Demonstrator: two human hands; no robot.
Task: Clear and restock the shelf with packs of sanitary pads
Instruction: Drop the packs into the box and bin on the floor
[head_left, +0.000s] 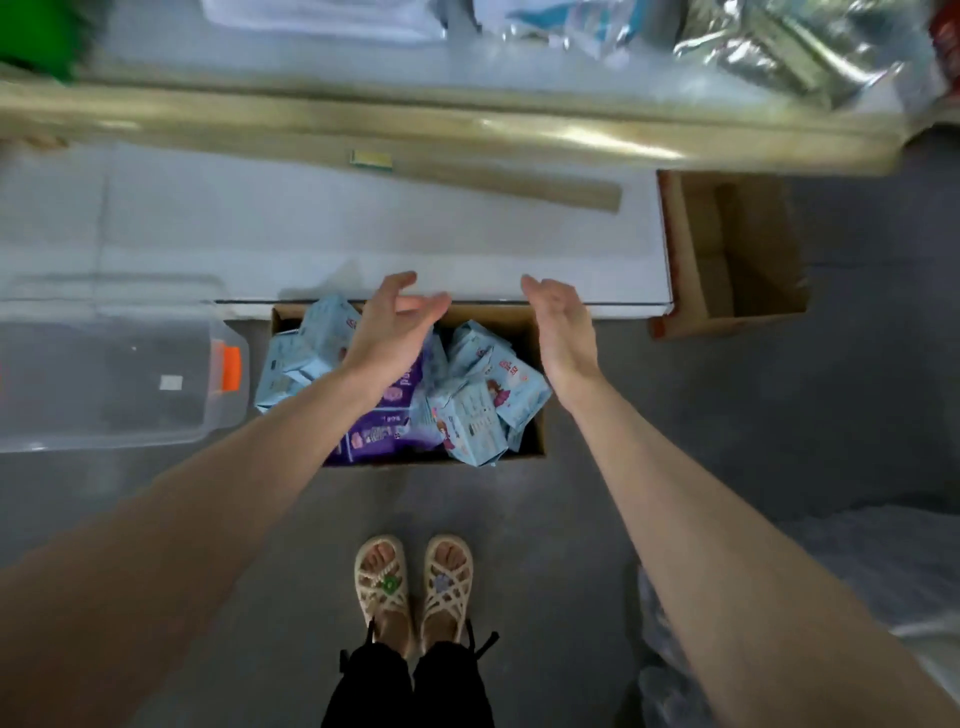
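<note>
On the floor a cardboard box (539, 436) holds light blue packs of sanitary pads (472, 426) and one purple pack (384, 431). Above it the left hand (389, 332) and right hand (563, 332) hover with fingers loosely spread, holding nothing. Beside it stand a clear plastic bin (104, 374) and a brown carton (748, 249), and behind is the white shelf (363, 244)

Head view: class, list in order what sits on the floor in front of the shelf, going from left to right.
Clear plastic bin with its orange latch → cardboard box full of blue and purple pad packs → open carton at the shelf's right end.
</note>
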